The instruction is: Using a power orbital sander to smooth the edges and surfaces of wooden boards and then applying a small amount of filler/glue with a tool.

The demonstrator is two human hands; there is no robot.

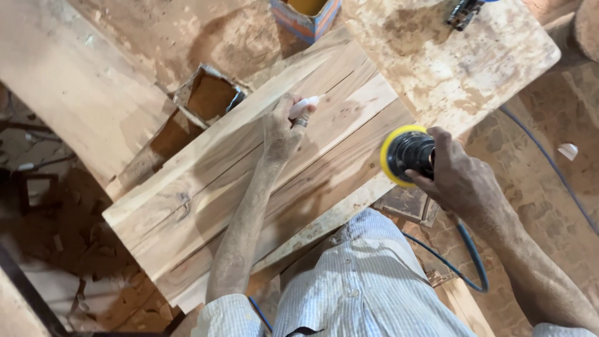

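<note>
Your right hand [458, 178] is wrapped tight around the black body of the sander [405, 154], whose yellow-rimmed disc sits at the panel's 3 o'clock edge, tipped toward it rather than lying flat; whether the disc touches the wood you cannot tell from here. Your left hand [284, 131] rests near the middle of the panel [249, 168], fingers curled closed on a small white piece [304, 106] that pokes out toward 1 o'clock, with a ring on one finger. The panel is several pale boards joined edge to edge, running from 7 o'clock up to 1 o'clock across the worktop [474, 59]. Its top looks mostly smooth and even in colour, with clear grain, a few dark seams between boards and a knot near the 8 o'clock end, so much of the face seems already worked, as far as one view can judge. The near long edge, toward 5 o'clock, looks rougher and dustier, and that strip is probably what is left. Fine dust coats your forearms and the worktop. A blue hose [474, 262] loops from the sander down past your striped shirt [362, 281] at 6 o'clock. An open box [306, 15] stands at 12 o'clock, just off the panel's far end, and torn cardboard [209, 93] lies at 10 o'clock beside it.
</note>
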